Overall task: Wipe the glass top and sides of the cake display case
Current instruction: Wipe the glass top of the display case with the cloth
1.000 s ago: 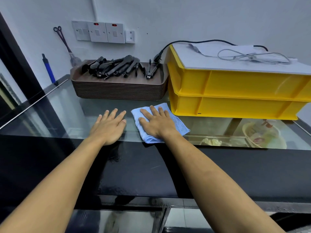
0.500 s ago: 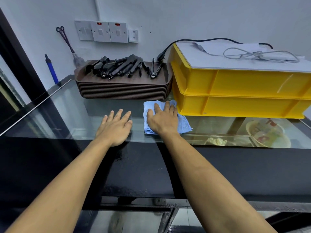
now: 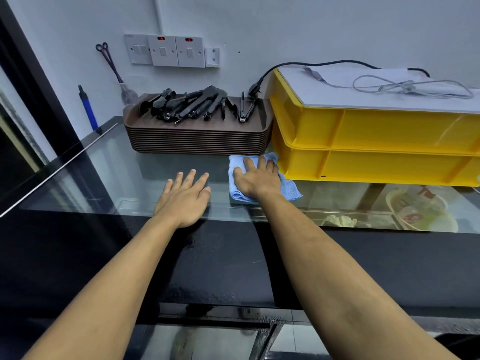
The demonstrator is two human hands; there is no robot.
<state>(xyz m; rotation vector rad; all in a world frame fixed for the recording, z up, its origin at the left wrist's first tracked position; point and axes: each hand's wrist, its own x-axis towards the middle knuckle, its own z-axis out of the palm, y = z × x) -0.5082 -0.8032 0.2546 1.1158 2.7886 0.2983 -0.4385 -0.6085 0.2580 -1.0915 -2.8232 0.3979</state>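
right hand (image 3: 255,179) flat on the blue cloth (image 3: 262,178), fingers straight, pressing it to the glass top (image 3: 145,178), right up in the corner between the brown trays (image 3: 200,141) and the yellow crates (image 3: 376,152). left hand (image 3: 185,197) lies open just beside it, palm down on the glass, holding nothing. black tongs (image 3: 197,106) piled on the trays.

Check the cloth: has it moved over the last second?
Yes. The cloth, under the right hand, has slid away from the person across the glass top; its far edge now reaches the tray stack and yellow crates.
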